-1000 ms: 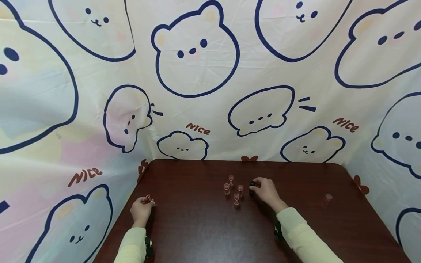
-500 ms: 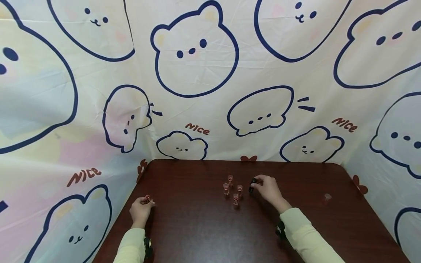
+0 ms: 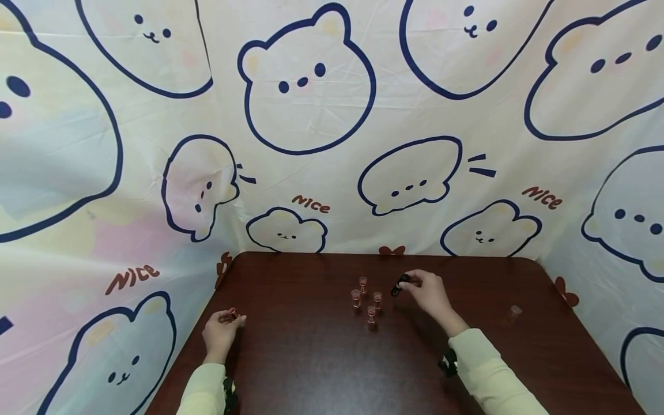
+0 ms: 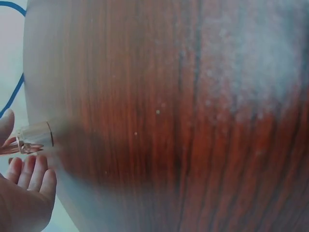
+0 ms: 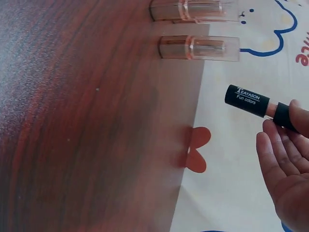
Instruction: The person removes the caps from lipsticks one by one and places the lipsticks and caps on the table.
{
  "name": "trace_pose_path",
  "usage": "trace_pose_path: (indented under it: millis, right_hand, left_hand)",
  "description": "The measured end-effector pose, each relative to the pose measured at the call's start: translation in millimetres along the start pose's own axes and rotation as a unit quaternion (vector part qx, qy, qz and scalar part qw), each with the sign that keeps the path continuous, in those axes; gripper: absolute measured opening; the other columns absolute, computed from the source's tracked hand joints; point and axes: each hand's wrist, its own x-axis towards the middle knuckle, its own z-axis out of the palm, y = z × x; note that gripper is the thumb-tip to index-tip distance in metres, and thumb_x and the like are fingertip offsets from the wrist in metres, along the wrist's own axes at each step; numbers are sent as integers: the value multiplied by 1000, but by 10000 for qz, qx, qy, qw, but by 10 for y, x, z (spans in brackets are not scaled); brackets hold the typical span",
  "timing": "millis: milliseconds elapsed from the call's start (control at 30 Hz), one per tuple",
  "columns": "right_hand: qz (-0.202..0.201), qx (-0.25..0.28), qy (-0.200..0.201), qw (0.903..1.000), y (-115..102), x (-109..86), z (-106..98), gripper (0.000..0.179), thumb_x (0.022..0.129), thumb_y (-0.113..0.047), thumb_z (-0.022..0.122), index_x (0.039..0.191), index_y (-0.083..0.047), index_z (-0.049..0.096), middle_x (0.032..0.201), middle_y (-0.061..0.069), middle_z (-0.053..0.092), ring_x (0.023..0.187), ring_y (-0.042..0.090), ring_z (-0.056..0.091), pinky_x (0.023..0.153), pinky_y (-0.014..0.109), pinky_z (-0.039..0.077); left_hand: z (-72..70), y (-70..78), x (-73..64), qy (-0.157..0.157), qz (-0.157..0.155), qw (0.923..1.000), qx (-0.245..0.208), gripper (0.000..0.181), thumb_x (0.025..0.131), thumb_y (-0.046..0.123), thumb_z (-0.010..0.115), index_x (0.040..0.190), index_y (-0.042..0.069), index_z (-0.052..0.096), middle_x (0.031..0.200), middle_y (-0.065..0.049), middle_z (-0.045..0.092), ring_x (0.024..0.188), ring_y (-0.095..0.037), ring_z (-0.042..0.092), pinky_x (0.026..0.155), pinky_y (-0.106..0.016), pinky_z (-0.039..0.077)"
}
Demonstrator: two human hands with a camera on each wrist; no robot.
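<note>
My right hand pinches one end of a black lipstick tube between thumb and fingers. The lipstick slants, with white lettering on its longer part and a pale pink band near the fingertips in the right wrist view. Far to the left, over the table's left side, my left hand holds a clear lipstick tube with rose-gold inner parts, its transparent end pointing out past the fingers. Several similar clear tubes stand upright in a small cluster just left of the black one.
A brown wood-grain table lies under both hands. At its right side stands a small clear cup-like piece. A cartoon-printed cloth hangs behind the table and along both sides.
The right hand has risen slightly and shifted a little to the right, tipping the black lipstick from near upright to a slant. The left hand has barely moved; the clear cluster stands unchanged.
</note>
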Motion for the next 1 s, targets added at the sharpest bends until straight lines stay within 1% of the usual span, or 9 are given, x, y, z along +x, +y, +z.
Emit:
trace_pose_path:
  millis: [200,333,433,533,667,767,900,1000]
  right_hand:
    - [5,276,161,9995,-50,3,-82,16,88,-16,73,101,-5,71,89,5,71,80,20,65,63,31,52]
    - [29,440,294,9986,-99,4,-141,19,89,-17,73,103,-4,71,91,6,71,84,23,66,68,33,52]
    - [116,578,362,9976,-143,-3,-183,22,89,-20,73,105,-5,71,94,7,71,87,24,66,71,34,52]
    - [132,826,407,9957,-188,-9,-227,25,89,-23,72,107,-6,71,96,7,70,90,24,66,74,32,52]
    - [43,1297,472,9904,-248,-16,-284,25,90,-20,71,110,-5,70,98,9,70,91,19,66,75,24,53]
    - [43,1688,478,9845,-297,-25,-321,28,90,-19,71,113,-1,68,103,15,68,90,13,66,76,21,53]
    - [129,2072,413,9773,-336,-21,-352,38,90,-25,71,116,2,65,108,19,66,90,13,68,80,25,54]
    - [100,2369,395,9707,-352,-10,-361,41,90,-26,70,118,4,63,107,17,68,90,16,69,82,29,54]
  left_hand:
    - [-21,35,7,-58,106,9999,-63,57,82,19,78,123,-10,50,118,-31,57,110,-43,55,91,-55,44]
    - [-35,87,13,-64,172,9998,-44,65,82,27,79,128,-9,48,121,-30,55,114,-43,53,93,-55,43]
    - [-45,134,14,-58,213,9997,-57,69,82,30,79,131,-8,47,125,-30,52,117,-43,50,95,-56,41]
    - [-50,192,12,-36,290,9995,-132,70,83,32,78,132,-6,46,129,-29,50,119,-43,49,96,-56,41]
    - [-36,276,12,16,473,9986,-257,70,83,34,78,132,-4,47,130,-28,51,119,-43,49,96,-56,42]
    - [-14,363,-1,22,605,9977,-313,70,82,35,78,132,-4,48,131,-26,51,120,-42,48,97,-56,41]
    - [36,498,-32,5,718,9964,-446,68,83,35,78,132,-1,50,131,-23,52,121,-40,47,96,-55,41]
    - [91,587,-53,8,822,9952,-527,67,82,36,79,131,0,51,130,-22,54,121,-39,48,96,-54,42]
